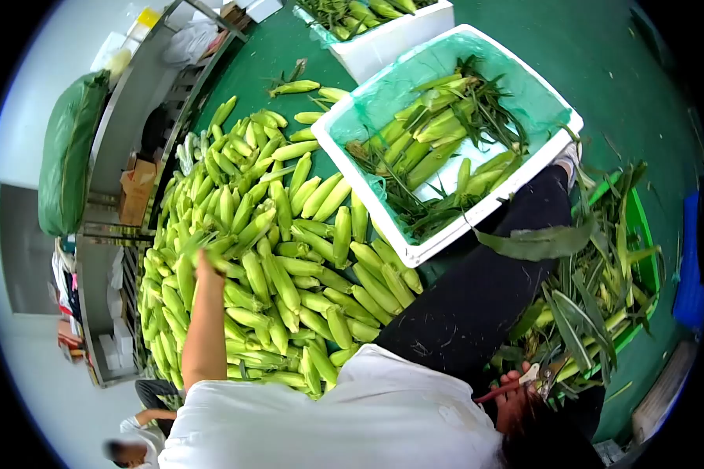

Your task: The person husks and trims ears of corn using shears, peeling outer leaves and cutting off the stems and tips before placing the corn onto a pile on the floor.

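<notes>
Stretched out over a big pile of green corn ears (281, 281), my left hand (205, 262) is closed around a corn ear (211, 248), blurred by motion. Low on the right, my right hand (512, 400) grips red-handled pruning shears (524, 378). The blades are beside a green basket (645, 234) filled with husks and leaves (583, 297). In front of me stands a white foam box (477, 209), lined with green plastic and holding unpeeled corn (438, 125) and loose leaves.
Another white box (383, 48) with corn stands behind. A metal shelf (125, 148) lines the left, with a green sack (72, 152) and a cardboard box (137, 190). A seated person (145, 434) is at lower left. A blue crate (688, 266) stands far right.
</notes>
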`<move>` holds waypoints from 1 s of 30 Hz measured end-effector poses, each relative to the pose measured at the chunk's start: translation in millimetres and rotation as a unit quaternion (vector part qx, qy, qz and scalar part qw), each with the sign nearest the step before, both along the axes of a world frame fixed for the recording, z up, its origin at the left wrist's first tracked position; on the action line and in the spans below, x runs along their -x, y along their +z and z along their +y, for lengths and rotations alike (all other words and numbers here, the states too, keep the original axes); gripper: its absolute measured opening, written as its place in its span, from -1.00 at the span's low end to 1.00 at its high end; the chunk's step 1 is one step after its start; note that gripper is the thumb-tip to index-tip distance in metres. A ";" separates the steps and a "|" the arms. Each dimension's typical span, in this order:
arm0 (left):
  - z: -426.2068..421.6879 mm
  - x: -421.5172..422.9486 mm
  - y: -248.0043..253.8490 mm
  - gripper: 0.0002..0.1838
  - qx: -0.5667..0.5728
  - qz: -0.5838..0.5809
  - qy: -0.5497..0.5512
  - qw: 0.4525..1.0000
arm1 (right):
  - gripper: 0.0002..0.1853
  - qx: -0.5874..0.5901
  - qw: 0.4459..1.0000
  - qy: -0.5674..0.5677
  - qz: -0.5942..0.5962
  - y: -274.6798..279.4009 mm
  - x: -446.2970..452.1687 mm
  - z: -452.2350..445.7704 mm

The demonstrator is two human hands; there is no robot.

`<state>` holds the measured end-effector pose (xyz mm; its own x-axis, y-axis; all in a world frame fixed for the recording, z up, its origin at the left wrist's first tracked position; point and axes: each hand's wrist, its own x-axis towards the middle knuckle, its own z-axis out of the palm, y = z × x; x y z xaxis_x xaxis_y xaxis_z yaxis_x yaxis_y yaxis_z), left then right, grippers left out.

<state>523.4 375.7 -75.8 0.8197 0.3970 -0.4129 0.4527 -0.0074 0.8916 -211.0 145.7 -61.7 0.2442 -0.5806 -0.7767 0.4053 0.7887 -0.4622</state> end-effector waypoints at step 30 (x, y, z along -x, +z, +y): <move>-496.9 297.9 11.6 -0.57 0.193 0.281 -0.761 0.552 | -0.25 0.037 0.987 -0.060 -0.143 -4.5 -7.9 -23.7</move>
<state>225.5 -121.2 -64.2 -0.2184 -0.7811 -0.5850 0.3903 -0.6194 0.6812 -203.1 122.0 -66.2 0.3725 -0.6709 -0.6411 0.6165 0.6953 -0.3695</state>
